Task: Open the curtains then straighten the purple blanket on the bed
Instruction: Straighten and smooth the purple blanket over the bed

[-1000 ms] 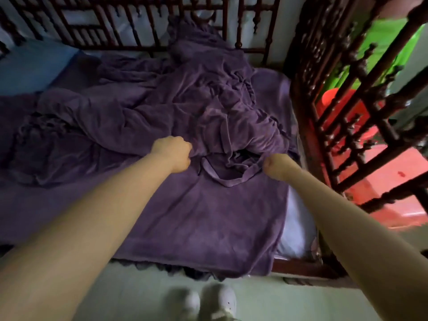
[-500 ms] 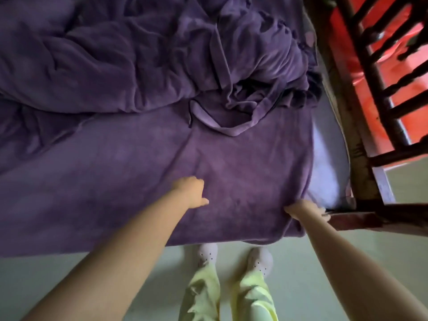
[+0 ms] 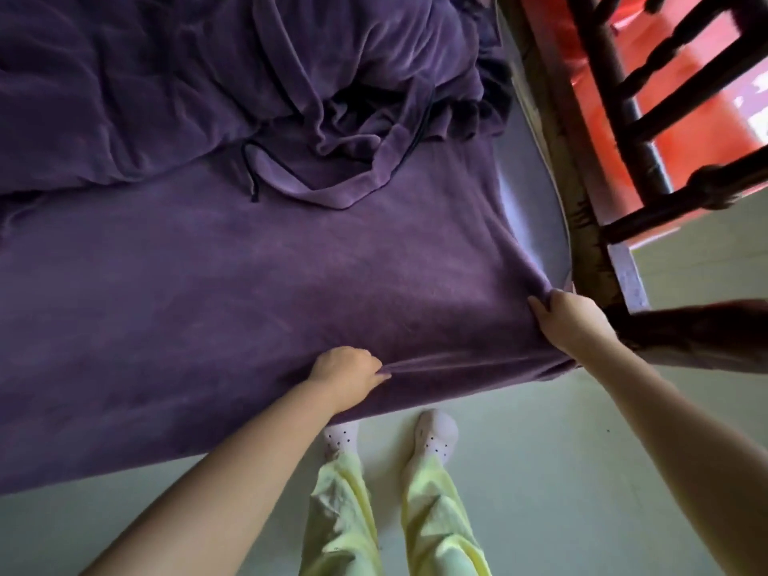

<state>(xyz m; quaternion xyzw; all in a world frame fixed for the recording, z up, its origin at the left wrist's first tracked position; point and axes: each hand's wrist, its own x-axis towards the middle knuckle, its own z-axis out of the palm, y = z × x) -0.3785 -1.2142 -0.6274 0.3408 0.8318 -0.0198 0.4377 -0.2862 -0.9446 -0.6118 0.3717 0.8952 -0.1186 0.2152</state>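
Head view, looking down at the bed edge. The purple blanket lies flat over the near part of the mattress and hangs over its edge, with a bunched, wrinkled mass farther back. The left hand, fingers curled closed, pinches a fold of the blanket at the near edge. The right hand grips the blanket's corner beside the dark wooden bed frame. Yellow trousers and white shoes stand on the pale floor.

both hands grip the near edge of the purple blanket, left hand mid-edge, right hand at the corner by the bed frame.
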